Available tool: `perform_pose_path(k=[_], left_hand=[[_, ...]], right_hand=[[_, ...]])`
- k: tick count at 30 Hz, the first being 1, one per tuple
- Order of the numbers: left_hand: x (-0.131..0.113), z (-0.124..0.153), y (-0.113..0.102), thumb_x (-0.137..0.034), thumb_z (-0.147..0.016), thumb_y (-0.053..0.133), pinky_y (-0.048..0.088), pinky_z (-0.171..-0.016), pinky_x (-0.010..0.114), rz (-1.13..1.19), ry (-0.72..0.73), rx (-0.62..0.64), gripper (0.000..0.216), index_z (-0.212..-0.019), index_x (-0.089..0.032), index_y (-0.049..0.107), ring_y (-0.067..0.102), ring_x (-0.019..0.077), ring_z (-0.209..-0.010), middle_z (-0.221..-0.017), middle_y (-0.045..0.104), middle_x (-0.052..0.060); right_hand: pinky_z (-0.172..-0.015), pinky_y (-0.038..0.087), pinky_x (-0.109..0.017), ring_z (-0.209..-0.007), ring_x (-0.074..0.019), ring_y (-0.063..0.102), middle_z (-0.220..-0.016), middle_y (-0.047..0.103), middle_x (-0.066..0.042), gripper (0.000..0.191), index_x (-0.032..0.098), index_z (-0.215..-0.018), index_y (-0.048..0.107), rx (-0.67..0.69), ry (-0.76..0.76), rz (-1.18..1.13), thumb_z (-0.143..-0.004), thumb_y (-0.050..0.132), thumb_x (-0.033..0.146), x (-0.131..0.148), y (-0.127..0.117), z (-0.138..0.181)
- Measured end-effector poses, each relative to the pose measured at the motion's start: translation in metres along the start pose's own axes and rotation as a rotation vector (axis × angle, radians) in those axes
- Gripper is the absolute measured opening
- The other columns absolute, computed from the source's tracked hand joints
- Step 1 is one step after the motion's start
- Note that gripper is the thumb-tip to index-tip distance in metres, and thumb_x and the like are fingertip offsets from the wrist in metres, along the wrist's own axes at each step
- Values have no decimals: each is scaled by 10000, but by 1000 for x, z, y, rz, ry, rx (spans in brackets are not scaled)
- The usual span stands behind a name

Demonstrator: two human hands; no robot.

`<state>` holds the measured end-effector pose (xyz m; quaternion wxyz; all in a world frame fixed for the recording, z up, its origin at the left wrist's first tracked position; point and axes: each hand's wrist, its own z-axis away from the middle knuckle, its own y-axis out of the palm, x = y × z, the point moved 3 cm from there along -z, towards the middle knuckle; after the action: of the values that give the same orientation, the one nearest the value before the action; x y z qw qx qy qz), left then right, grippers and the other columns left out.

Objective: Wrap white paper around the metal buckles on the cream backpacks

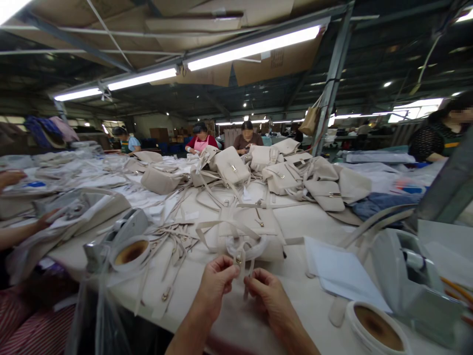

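A cream handbag (271, 224) lies on the table in front of me, its wrapped handle towards me. My left hand (219, 276) pinches a short cream strap (239, 256) with a gold-coloured metal fitting, which hangs by the handle. Close beside it, my right hand (264, 286) has thumb and fingers closed on a narrow cream strap (252, 266). The fingertips hide the strap ends. To the left is a bunch of loose cream straps (177, 236), some with metal buckles.
More cream handbags (232, 165) are heaped across the table. Tape rolls (377, 325) and tape dispensers (127, 229) stand at both sides. White sheets (343, 271) lie at right, near a metal post (449, 190). Another person's arm (27, 231) reaches in at left; several people sit beyond.
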<state>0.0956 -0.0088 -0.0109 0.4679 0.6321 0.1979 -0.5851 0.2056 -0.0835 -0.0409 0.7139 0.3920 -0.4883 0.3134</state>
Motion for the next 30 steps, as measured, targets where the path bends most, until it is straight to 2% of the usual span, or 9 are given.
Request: perform_pose_path(k=[4, 8, 13, 16, 21, 26, 28, 30], left_hand=[[7, 2, 4, -285, -543, 749, 145, -427, 205, -38, 4, -9, 255, -604, -156, 538, 252, 23, -429, -520, 442, -77], [12, 2, 6, -303, -549, 748, 168, -422, 196, -88, 36, -54, 262, -597, -163, 532, 259, 28, -425, -498, 440, -82], [12, 4, 12, -299, -586, 737, 341, -488, 198, -137, 155, -91, 228, -595, -165, 553, 430, 74, -498, -536, 539, -44], [12, 6, 15, -308, -622, 731, 394, -519, 215, -193, 204, -74, 214, -621, -166, 571, 497, 106, -531, -564, 585, -21], [14, 8, 15, -302, -670, 719, 398, -520, 219, -335, 283, -101, 193, -618, -178, 581, 508, 120, -536, -572, 585, -15], [17, 9, 13, -296, -723, 702, 377, -547, 227, -488, 373, -147, 170, -627, -198, 602, 504, 137, -564, -592, 590, -3], [16, 10, 11, -259, -721, 701, 366, -569, 232, -555, 422, -180, 150, -614, -204, 610, 501, 143, -591, -606, 588, 3], [15, 11, 10, -236, -713, 703, 360, -579, 234, -589, 456, -202, 144, -606, -206, 611, 498, 146, -607, -618, 586, 7]], right_hand=[[-393, 134, -200, -397, -39, 310, -473, 491, 70, 241, 177, -609, 540, 23, -7, -9, -596, 727, 329, 0, 1, 1], [-381, 201, -173, -508, -88, 501, -582, 603, 14, 207, 158, -662, 622, 56, -8, -66, -587, 744, 307, 1, 2, 4], [-415, 355, -180, -572, -136, 594, -599, 631, 9, 318, 166, -663, 610, -18, -30, -99, -563, 811, 391, -1, 3, 2], [-467, 439, -216, -543, -137, 595, -579, 634, 2, 409, 160, -641, 594, 13, -13, -116, -504, 854, 444, -4, 4, 1], [-601, 503, -228, -634, -130, 633, -675, 676, -6, 372, 151, -678, 645, 23, 31, -203, -534, 868, 412, -4, -1, 4], [-692, 512, -265, -736, -166, 653, -771, 717, -29, 319, 153, -791, 711, 164, 7, -219, -595, 833, 373, -4, 0, 9], [-693, 511, -265, -739, -167, 651, -770, 717, -29, 311, 151, -807, 718, 193, -10, -206, -610, 821, 368, -4, 1, 10], [-654, 511, -254, -691, -152, 642, -737, 707, -24, 320, 149, -773, 706, 163, -8, -197, -601, 825, 391, -5, 0, 9]])
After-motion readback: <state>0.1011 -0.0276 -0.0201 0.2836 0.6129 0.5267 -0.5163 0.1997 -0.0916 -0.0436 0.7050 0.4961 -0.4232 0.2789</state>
